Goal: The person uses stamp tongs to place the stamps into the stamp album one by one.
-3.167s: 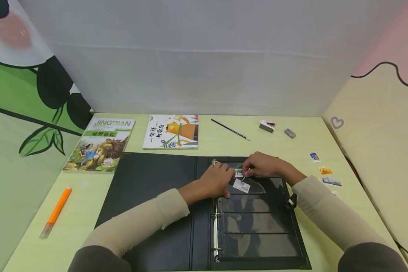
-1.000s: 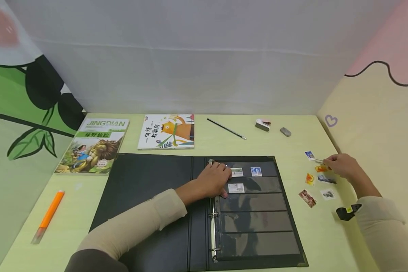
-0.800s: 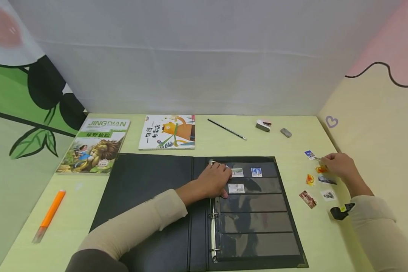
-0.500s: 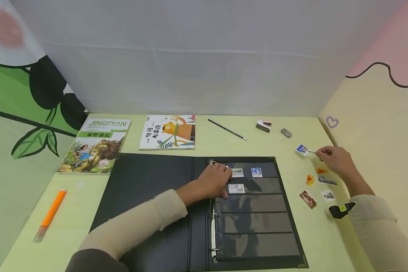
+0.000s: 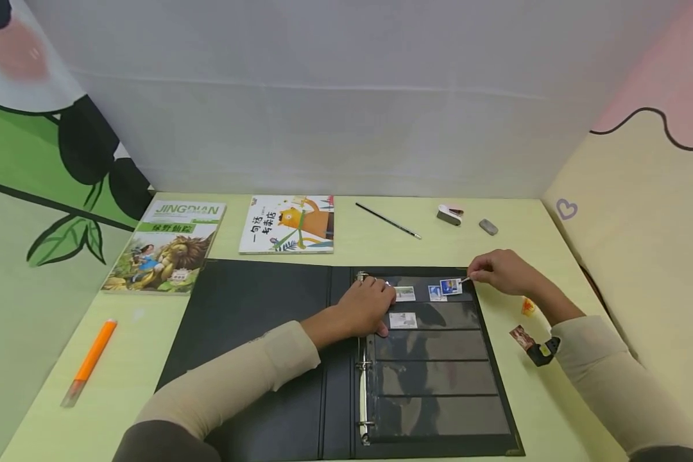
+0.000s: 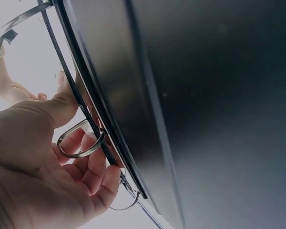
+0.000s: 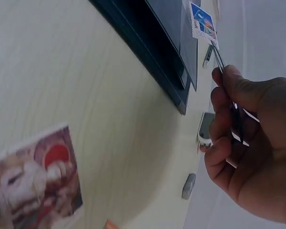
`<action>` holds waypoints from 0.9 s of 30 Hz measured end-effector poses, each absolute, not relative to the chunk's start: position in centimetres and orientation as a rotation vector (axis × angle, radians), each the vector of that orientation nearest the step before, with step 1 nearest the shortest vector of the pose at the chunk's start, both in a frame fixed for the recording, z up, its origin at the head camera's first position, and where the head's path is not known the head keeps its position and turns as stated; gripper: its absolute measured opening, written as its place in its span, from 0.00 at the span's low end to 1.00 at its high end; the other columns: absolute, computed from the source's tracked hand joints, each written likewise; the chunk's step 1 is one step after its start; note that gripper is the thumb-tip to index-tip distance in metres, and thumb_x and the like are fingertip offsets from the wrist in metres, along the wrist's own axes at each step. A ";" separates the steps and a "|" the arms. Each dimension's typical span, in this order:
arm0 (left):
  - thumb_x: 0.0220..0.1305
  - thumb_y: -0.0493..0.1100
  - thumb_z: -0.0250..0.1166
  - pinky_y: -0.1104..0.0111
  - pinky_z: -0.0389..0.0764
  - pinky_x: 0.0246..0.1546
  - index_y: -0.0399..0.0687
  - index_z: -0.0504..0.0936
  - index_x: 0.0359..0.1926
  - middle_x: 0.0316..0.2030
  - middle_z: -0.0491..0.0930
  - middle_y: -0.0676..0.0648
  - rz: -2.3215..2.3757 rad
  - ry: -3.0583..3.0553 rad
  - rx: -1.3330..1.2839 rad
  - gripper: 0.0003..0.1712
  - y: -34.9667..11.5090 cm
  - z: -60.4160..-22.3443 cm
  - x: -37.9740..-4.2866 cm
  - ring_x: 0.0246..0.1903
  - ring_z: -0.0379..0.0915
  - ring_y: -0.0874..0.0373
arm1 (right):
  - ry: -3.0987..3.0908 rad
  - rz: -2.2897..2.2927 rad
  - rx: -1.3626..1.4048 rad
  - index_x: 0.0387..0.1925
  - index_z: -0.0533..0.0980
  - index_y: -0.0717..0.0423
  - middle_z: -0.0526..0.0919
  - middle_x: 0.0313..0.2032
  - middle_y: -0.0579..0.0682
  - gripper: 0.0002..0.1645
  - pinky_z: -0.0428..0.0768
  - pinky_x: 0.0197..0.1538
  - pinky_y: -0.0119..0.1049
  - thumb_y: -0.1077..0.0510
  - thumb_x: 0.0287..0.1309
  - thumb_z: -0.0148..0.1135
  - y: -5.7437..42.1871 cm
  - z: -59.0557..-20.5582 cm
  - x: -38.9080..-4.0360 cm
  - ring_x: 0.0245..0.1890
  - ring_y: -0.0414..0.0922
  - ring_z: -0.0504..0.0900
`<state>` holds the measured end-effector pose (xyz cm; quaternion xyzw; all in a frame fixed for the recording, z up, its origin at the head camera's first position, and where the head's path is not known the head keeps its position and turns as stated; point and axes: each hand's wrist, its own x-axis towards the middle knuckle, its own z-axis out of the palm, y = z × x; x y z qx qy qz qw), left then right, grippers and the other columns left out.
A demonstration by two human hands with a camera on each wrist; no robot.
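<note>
My right hand (image 5: 501, 272) pinches a pair of thin metal tweezers (image 7: 218, 58) over the upper right of the open black binder (image 5: 260, 346). In their tips is a blue picture stamp (image 5: 451, 287), which overlaps another blue stamp (image 5: 435, 294) in the top strip of the pocket page (image 5: 439, 378) as the head view sees it. In the right wrist view the held stamp (image 7: 203, 23) appears raised off the page. My left hand (image 5: 362, 309) rests on the page's ring side, fingers bent beside a metal ring (image 6: 81, 143). Two more stamps, a green-white one (image 5: 405, 294) and a pale one (image 5: 403, 320), sit in pockets.
Loose stamps lie right of the binder, including a brown one (image 5: 521, 335) and an orange one (image 5: 528, 306); my right arm hides others. Behind the binder are two books (image 5: 287, 224), a pencil (image 5: 388, 221), a stapler (image 5: 449, 215) and an eraser (image 5: 487, 226). An orange pen-like item (image 5: 92, 356) lies left.
With the tweezers, my right hand has lifted the blue stamp from the table at right and carried it left over the page's top strip. My left hand stays in place.
</note>
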<state>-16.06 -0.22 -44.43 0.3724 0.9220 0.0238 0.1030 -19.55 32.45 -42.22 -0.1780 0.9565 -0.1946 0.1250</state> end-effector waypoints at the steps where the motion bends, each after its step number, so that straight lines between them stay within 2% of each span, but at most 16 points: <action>1: 0.51 0.61 0.71 0.56 0.71 0.57 0.55 0.72 0.54 0.53 0.74 0.48 0.071 2.721 1.098 0.33 -0.2 -44.4 -16.1 0.54 0.68 0.52 | 2.782 -0.558 -0.540 0.35 0.83 0.50 0.84 0.30 0.45 0.07 0.68 0.31 0.34 0.58 0.63 0.59 31.8 -42.4 -19.6 0.26 0.40 0.70; 14: 0.51 0.63 0.70 0.58 0.71 0.56 0.56 0.72 0.55 0.52 0.74 0.49 0.035 2.730 1.104 0.34 -0.1 -44.7 -16.1 0.53 0.69 0.53 | 2.590 -0.425 -0.879 0.31 0.82 0.45 0.82 0.28 0.38 0.05 0.72 0.36 0.33 0.57 0.60 0.62 27.8 -43.2 -19.7 0.27 0.34 0.72; 27: 0.52 0.63 0.69 0.58 0.72 0.54 0.55 0.72 0.54 0.49 0.74 0.49 0.047 2.723 1.112 0.33 -0.3 -44.3 -16.0 0.50 0.69 0.54 | 2.373 -0.297 -0.855 0.30 0.83 0.46 0.82 0.28 0.37 0.07 0.72 0.35 0.31 0.59 0.61 0.60 26.9 -41.1 -20.2 0.27 0.35 0.71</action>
